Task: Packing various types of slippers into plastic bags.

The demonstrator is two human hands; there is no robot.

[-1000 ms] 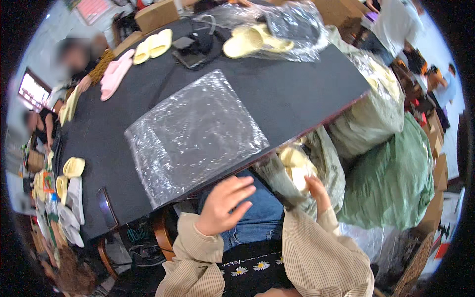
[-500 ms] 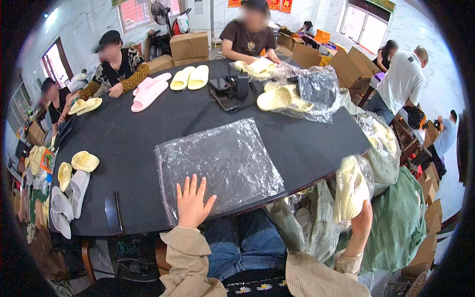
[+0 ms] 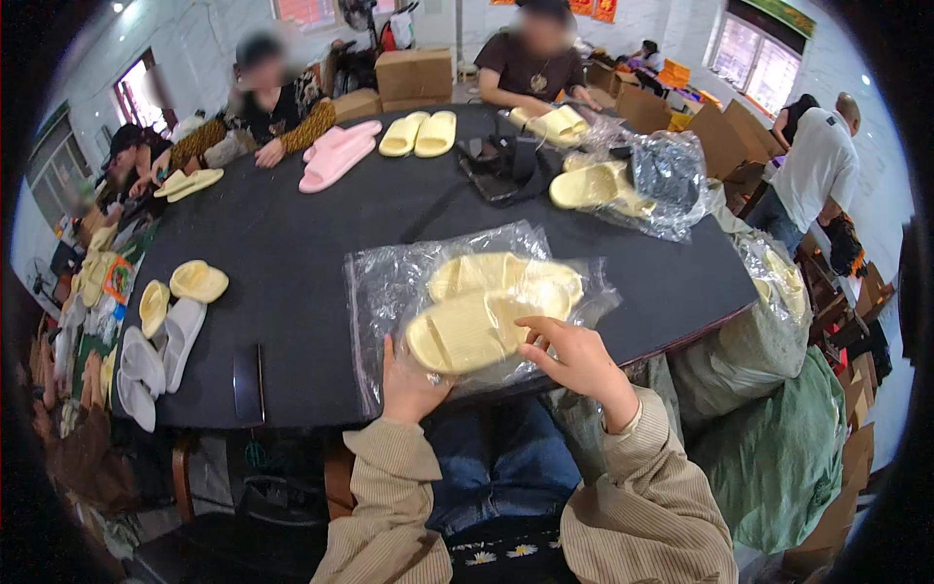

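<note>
Two pale yellow slippers (image 3: 457, 336) lie just beyond both hands (image 3: 411, 389) (image 3: 584, 368).

You are in a packing workshop: bagged yellow slippers (image 3: 462, 336) lie on your black table (image 3: 292, 282), co-workers (image 3: 530, 73) line its far side, cardboard boxes (image 3: 415, 78) stand beyond, and bulky sacks (image 3: 773, 462) crowd the right.

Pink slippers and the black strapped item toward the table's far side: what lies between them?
In the head view, a pale yellow pair of slippers lies between the pink slippers and the black strapped item.
</note>
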